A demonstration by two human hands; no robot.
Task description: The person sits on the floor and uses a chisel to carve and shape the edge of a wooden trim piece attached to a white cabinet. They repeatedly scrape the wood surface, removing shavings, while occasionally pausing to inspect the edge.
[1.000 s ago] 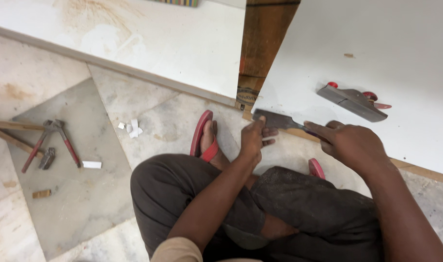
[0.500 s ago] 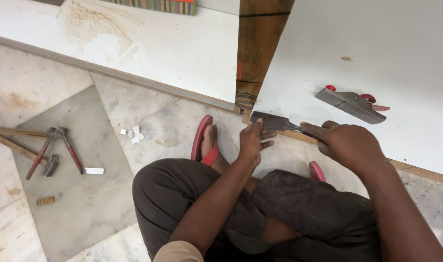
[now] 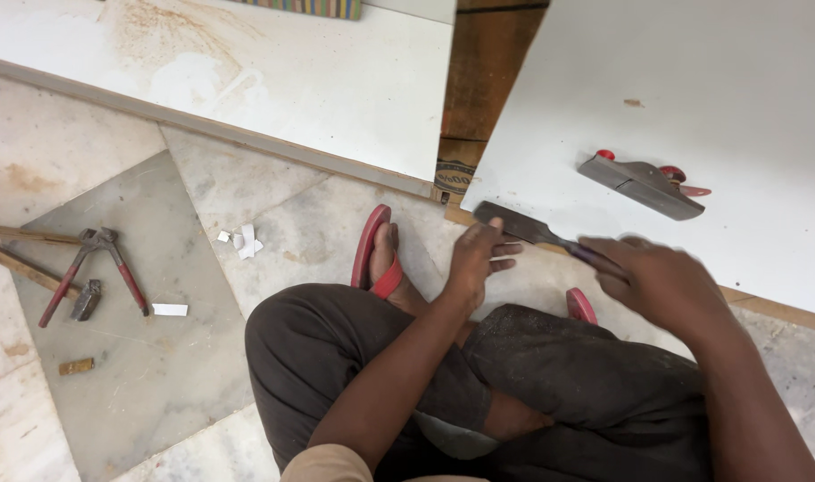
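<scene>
On the marble floor at far left, pincers [image 3: 95,268] and a hammer [image 3: 28,259] lie within reach. At centre, the left hand [image 3: 477,261], fingers loosely spread, steadies the chisel [image 3: 521,227] blade against the white board [image 3: 693,98] edge, apparently as a guide. At right, the right hand [image 3: 661,284] grips its handle; a plane [image 3: 644,183] rests beyond.

Just one camera here, worn on the head, looking steeply down and close over the person's own lap and knees at the marble floor [image 3: 202,357]. It faces forward toward two white boards [image 3: 336,80]. No second view to overlap with.
</scene>
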